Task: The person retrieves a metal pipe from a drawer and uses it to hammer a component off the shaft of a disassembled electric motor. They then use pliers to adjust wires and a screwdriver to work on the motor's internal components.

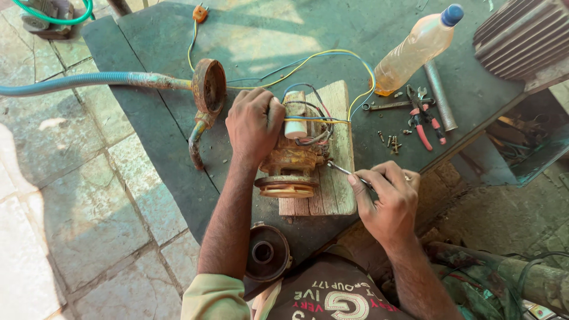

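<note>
On wooden board (338, 178), left hand (253, 124) fingers gripping rusty motor (293, 160), right hand (388, 201) pinching thin metal tool (344, 170)

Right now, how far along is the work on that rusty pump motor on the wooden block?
Already off: a round casing lies at the bench edge, the impeller end is bare, and loose screws lie by the pliers. In hand: the left hand steadies the pump motor while the right hand works a thin metal tool at its side. Left: the wires are attached.
</note>
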